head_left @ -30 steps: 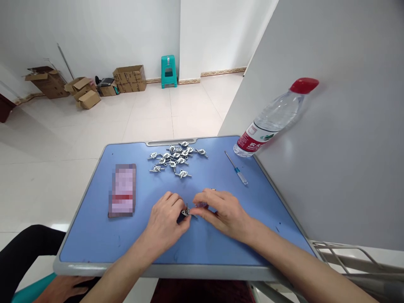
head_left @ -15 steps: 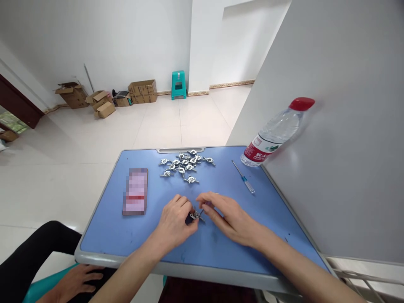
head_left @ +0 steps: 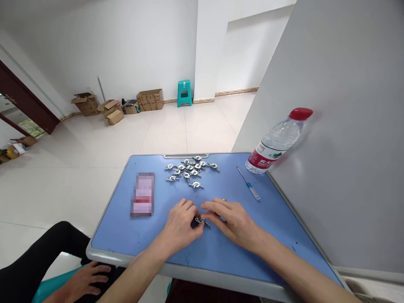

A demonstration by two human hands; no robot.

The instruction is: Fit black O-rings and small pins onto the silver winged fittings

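My left hand is closed, holding a small silver metal fitting between thumb and fingers, low over the blue table. The fitting has an oval plate with holes and a thin rod sticking out to the lower right. From the right, my right hand reaches the same fitting; its thumb and forefinger are pinched close to the top of it, and what lies between them is too small to make out. Beyond both hands lies a loose pile of several similar metal fittings. A small shiny piece shows just behind my right hand.
On the blue table a phone with a blurred screen lies left. A screwdriver and a water bottle are at right, by a grey panel. Another person's hand rests near the table's left corner.
My right fingertips have moved in closer to the fitting in my left hand. The whole view has shifted slightly, so the table appears lower and further right.
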